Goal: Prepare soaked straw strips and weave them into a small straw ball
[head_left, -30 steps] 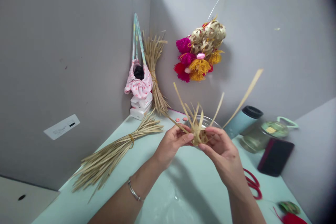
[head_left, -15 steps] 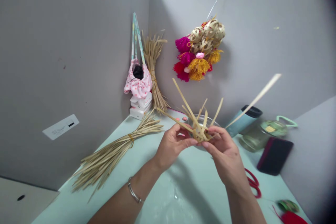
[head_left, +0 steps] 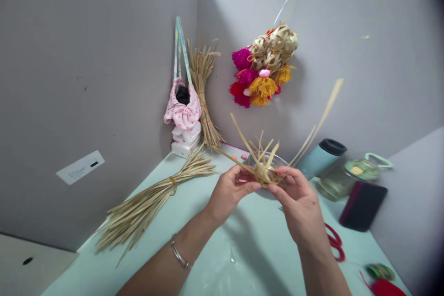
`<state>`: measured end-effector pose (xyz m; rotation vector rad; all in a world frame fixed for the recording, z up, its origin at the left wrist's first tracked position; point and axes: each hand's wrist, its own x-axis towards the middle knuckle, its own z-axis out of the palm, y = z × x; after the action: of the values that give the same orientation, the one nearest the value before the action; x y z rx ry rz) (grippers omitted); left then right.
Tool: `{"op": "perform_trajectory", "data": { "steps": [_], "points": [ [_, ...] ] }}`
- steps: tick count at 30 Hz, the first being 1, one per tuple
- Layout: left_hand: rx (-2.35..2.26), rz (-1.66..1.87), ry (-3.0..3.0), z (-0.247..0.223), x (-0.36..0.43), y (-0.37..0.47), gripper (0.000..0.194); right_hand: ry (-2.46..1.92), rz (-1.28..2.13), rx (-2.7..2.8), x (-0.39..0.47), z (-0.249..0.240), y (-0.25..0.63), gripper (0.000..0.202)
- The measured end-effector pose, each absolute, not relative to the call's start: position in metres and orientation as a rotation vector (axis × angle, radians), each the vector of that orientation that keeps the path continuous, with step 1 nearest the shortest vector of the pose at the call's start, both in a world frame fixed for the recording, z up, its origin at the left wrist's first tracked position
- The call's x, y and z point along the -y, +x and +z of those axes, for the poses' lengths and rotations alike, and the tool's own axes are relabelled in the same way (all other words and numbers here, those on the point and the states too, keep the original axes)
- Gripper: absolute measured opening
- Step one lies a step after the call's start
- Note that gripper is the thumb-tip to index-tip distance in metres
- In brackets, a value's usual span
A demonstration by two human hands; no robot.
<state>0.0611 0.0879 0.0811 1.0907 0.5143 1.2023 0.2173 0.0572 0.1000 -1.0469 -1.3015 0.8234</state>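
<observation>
Between my hands is a small, partly woven piece of straw-coloured strips (head_left: 265, 175), held above the table with several loose strip ends sticking up and outward. My left hand (head_left: 233, 190) pinches its left side between thumb and fingers; a silver bangle circles that wrist. On the other side, my right hand (head_left: 294, 190) is closed on the weave's right edge, thumb at the front. A long pale strip (head_left: 324, 113) reaches up to the right from the piece. Just behind the weave stands a clear round bowl (head_left: 281, 161), partly hidden by it.
A tied bundle of strips (head_left: 152, 199) lies left; another bundle (head_left: 204, 97) leans in the corner by a pink dotted bag (head_left: 185, 113). Tasselled woven balls (head_left: 267, 64) hang on the wall. Right are a blue tumbler (head_left: 318, 159), green bottle (head_left: 347, 180), phone (head_left: 363, 206) and red scissors (head_left: 336, 243).
The woven piece has turned slightly in my fingers. The long strip at the right has swung more upright and to the left, and the upright ends have shifted. Both hands keep their grip.
</observation>
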Motion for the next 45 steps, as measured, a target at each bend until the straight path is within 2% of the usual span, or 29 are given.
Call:
{"op": "perform_trajectory", "data": {
  "steps": [3, 6, 8, 11, 15, 20, 25, 30, 35, 38, 42, 45],
  "points": [
    [-0.653, 1.236, 1.139, 0.081, -0.087, 0.061, 0.03, -1.049, 0.806, 1.311, -0.056, 0.103, 0.216, 0.028],
    [-0.746, 1.437, 1.303, 0.084, -0.081, 0.06, 0.026, -1.075, 0.696, 1.41, -0.053, 0.104, 0.215, 0.026],
    [-0.731, 1.52, 1.437, 0.087, -0.076, 0.06, 0.025, -1.138, 0.514, 1.556, -0.05, 0.105, 0.214, 0.025],
    [-0.681, 1.463, 1.481, 0.088, -0.073, 0.06, 0.026, -1.229, 0.172, 1.744, -0.046, 0.106, 0.212, 0.025],
    [-0.585, 1.397, 1.264, 0.086, -0.08, 0.06, 0.023, -1.219, -0.094, 1.885, -0.043, 0.109, 0.208, 0.042],
    [-0.467, 1.367, 0.978, 0.085, -0.087, 0.058, 0.023, -1.108, 0.113, 1.718, -0.041, 0.11, 0.205, 0.053],
    [-0.398, 1.316, 0.885, 0.09, -0.083, 0.059, 0.024, -1.257, 0.281, 1.524, -0.044, 0.106, 0.209, 0.039],
    [-0.37, 1.248, 0.88, 0.091, -0.08, 0.064, 0.027, -1.078, 0.599, 1.527, -0.05, 0.104, 0.213, 0.024],
    [-0.661, 1.407, 0.907, 0.085, -0.086, 0.059, 0.029, -1.062, 0.584, 1.463, -0.052, 0.105, 0.215, 0.018],
    [-0.797, 1.565, 1.157, 0.088, -0.086, 0.051, 0.022, -1.067, 0.57, 1.505, -0.052, 0.105, 0.217, 0.017],
    [-0.807, 1.503, 1.64, 0.097, -0.083, 0.041, 0.018, -1.082, 0.534, 1.647, -0.051, 0.105, 0.22, 0.02],
    [-0.789, 1.391, 1.739, 0.102, -0.083, 0.036, 0.019, -1.093, 0.48, 1.737, -0.05, 0.106, 0.222, 0.021]
  ]
}}
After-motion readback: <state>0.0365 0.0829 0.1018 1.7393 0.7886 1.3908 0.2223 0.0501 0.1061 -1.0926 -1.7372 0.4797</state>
